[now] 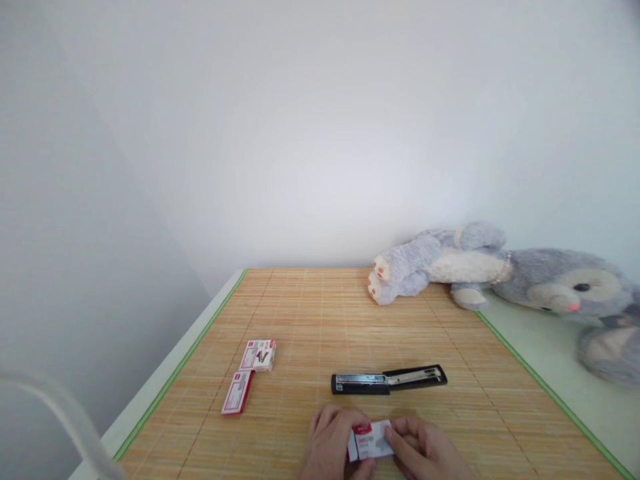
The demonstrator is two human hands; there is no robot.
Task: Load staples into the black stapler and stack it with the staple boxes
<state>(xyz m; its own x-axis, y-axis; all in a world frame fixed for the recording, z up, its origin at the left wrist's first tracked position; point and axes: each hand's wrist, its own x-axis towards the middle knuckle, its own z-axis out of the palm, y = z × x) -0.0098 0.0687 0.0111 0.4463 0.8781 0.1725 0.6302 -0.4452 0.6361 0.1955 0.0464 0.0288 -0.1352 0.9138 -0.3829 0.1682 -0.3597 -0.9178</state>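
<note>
My left hand (331, 441) and my right hand (425, 449) hold a small white staple box (371, 440) with red and black print between them. The left fingers wrap its left end, and the right thumb presses on its right end. Just beyond them an opened black stapler (383, 379) lies flat on the mat, its metal channel showing. What is inside the staple box cannot be seen.
Two white-and-red boxes, an upper box (257, 355) and a lower box (237, 393), lie at the left on the bamboo mat (310, 313). A grey plush toy (465, 263) stretches along the back right by the wall (320, 133). A pale curved cable or tube (60, 407) crosses the lower left.
</note>
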